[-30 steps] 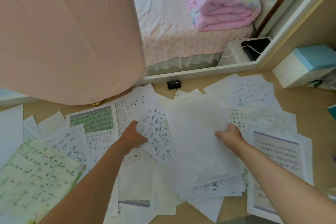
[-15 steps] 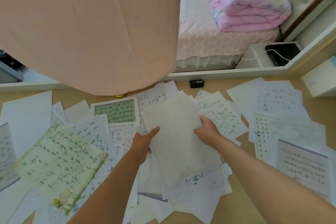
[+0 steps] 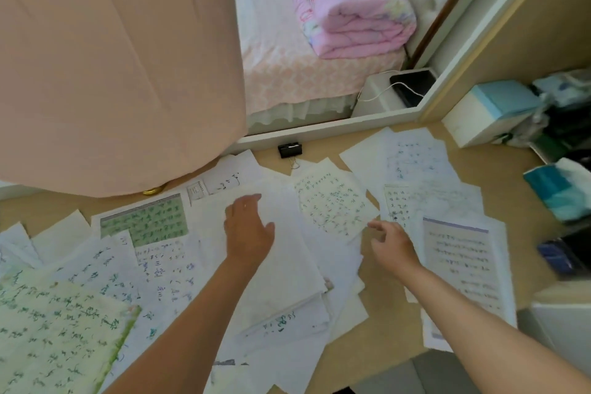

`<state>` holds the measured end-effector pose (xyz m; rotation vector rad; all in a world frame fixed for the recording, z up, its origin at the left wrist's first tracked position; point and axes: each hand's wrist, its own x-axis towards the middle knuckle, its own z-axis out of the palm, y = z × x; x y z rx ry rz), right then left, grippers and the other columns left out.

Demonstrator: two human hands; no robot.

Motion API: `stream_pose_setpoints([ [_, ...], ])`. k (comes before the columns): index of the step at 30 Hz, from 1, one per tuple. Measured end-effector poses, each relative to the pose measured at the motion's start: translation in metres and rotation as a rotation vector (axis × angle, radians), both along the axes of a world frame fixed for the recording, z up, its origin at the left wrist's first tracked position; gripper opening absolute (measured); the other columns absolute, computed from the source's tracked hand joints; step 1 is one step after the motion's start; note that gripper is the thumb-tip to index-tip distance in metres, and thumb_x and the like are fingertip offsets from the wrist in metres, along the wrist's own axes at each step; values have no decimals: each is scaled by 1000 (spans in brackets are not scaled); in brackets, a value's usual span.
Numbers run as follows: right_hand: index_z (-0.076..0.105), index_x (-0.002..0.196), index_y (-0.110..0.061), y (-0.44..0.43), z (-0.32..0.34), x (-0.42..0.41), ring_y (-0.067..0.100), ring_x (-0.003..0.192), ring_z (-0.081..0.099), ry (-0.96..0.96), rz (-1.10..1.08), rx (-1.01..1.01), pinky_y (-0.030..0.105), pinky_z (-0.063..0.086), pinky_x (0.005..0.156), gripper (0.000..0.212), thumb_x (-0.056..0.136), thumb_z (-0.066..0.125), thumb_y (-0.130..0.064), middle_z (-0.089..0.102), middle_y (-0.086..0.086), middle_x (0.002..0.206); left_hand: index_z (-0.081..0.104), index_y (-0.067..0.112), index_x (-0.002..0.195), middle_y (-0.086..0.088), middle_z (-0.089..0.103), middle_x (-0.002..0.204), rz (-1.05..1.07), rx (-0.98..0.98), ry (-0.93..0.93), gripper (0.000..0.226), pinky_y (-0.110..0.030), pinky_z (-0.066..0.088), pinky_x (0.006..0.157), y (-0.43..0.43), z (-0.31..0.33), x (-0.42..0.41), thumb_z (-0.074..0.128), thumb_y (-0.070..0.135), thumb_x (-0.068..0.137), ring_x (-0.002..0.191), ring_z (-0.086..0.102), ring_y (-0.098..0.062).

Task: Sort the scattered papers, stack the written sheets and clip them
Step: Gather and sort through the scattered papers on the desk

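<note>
Several loose papers cover the tan floor. A stack of blank white sheets (image 3: 287, 269) lies in the middle, and my left hand (image 3: 248, 229) rests flat on its upper part, fingers spread. My right hand (image 3: 391, 245) hovers open just right of the stack, fingertips near the lower corner of a written sheet with green script (image 3: 332, 201). More written sheets lie around: a green-grid page (image 3: 144, 221), a green-bordered page (image 3: 54, 336) at the lower left, and a purple-bordered page (image 3: 460, 259) at the right. A black binder clip (image 3: 289, 150) sits by the white sill beyond the papers.
A pink curtain (image 3: 112, 57) hangs over the upper left. Behind the white sill (image 3: 319, 129) stands a bed with a folded pink quilt (image 3: 348, 3). A white and teal box (image 3: 489, 109) and teal packets (image 3: 559, 192) crowd the right side.
Both hands held the blank stack half a second ago. Now it lies flat on the floor, the left hand lies on top of it and the right hand has let go and moved right.
</note>
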<state>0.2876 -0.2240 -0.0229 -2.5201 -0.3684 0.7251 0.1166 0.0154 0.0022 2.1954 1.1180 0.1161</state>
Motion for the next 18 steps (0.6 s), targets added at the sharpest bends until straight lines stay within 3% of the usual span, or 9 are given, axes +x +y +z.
stream_pose_setpoints([
  [4,59,126,-26,-65,15,25,22,121,49,-74,-163,-67,37,49,94,42,91,49,-7,50,1,132,43,22,141,-2,56,133,-292,-299,12,55,-36,50,98,-64,11,68,67,24,91,115,57,-20],
  [8,58,127,-27,-127,21,50,27,125,45,-111,-230,-205,42,47,98,43,88,51,-11,48,4,139,41,18,145,-2,56,136,-453,-475,164,56,-33,52,91,-133,9,120,62,32,95,113,59,-21],
  [12,39,144,-40,-168,8,69,30,147,14,29,-238,-349,56,21,116,61,86,52,-25,16,1,162,32,11,150,-5,55,133,-389,-625,231,67,-29,49,85,-194,0,154,63,30,94,113,59,-21],
  [14,25,151,-44,-174,-4,74,29,151,-3,142,-208,-344,61,10,117,68,90,51,-30,-5,-1,166,34,11,149,-3,59,118,-344,-616,246,66,-28,52,80,-215,-5,166,63,30,93,94,59,-16],
  [16,17,153,-46,-170,-11,73,29,151,-3,148,-113,-348,59,15,118,68,93,49,-36,-12,-2,165,37,15,147,0,59,115,-273,-545,239,61,-19,47,60,-230,-6,177,61,29,93,81,55,-11],
  [17,19,152,-47,-165,-13,72,28,150,2,104,-51,-342,56,20,117,67,94,49,-36,-6,-2,166,38,17,146,-1,60,121,-222,-522,225,61,-17,43,56,-234,-6,182,63,29,92,86,56,-13],
  [18,25,151,-46,-161,-14,71,27,148,10,51,2,-318,52,24,116,65,92,49,-32,3,-2,165,39,18,144,-2,58,129,-161,-524,207,61,-17,47,63,-238,-5,185,66,30,90,97,58,-16],
])
